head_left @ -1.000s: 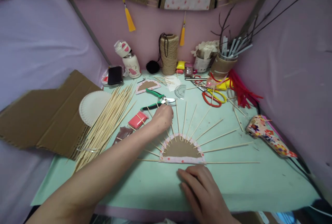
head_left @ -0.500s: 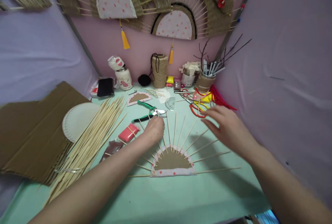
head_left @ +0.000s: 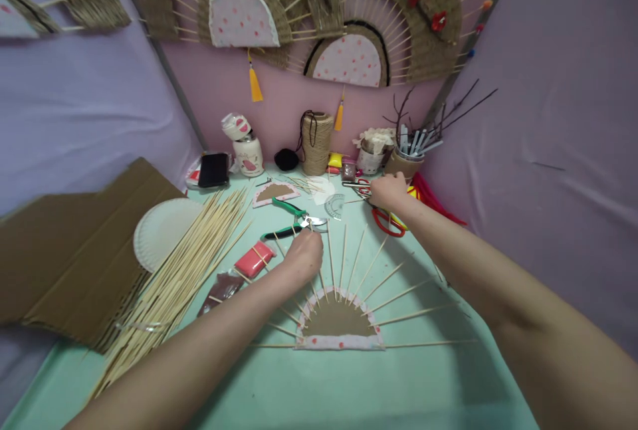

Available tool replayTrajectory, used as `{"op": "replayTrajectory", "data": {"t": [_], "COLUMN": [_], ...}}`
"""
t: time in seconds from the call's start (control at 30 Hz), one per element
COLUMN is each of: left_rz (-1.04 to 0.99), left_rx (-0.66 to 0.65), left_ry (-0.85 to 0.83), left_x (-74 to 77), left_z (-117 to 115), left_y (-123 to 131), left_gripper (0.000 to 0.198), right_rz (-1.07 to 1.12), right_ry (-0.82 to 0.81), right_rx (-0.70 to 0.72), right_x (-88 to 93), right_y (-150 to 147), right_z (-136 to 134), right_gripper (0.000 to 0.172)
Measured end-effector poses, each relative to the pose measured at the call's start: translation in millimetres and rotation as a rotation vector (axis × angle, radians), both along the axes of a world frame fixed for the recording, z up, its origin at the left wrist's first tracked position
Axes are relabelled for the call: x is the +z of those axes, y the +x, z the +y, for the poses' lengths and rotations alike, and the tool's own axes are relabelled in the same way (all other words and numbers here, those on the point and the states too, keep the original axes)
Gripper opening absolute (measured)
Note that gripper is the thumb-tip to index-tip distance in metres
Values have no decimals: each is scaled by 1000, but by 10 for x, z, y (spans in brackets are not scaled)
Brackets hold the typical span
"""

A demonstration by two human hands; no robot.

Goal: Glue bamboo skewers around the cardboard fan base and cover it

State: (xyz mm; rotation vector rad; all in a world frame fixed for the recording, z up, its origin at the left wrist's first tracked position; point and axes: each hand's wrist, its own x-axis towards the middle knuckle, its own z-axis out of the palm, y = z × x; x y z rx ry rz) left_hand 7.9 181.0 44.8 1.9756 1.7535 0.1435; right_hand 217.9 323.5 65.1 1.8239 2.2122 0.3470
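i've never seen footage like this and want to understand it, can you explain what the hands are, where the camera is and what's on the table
There is no machine here: these are a person's two bare hands, seen from a camera worn on the head, looking forward and down. On the table lies a half-round cardboard piece with a pink-dotted edging, its sticks spread like rays. The left hand is curled among those at the upper left; whether it grips one is hard to tell. The right hand is at the back right, near red-handled scissors; anything in its fingers is hidden. Also there: green-handled cutters, a protractor, a stick bundle, a white paper plate and a twine spool.
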Motion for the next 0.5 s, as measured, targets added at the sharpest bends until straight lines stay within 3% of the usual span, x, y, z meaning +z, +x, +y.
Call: {"op": "replayTrajectory", "data": {"t": [0.23,0.37,0.5], "left_rz": [31,16,-9], "left_rx": [4,1,-4], "left_ry": [-2,-15,-44], "left_x": [48,86,102], "left_z": [-30,-46,-56], "left_y": [19,31,42], "left_gripper": [19,18,16], "right_rz": [14,98,225], "right_ry": [73,177,277], "right_rx": [26,141,296], "right_x": [-130,-72,51], "right_y": [9,0,-65], "right_z": [-7,-125,-353], "right_gripper": [33,23,27]}}
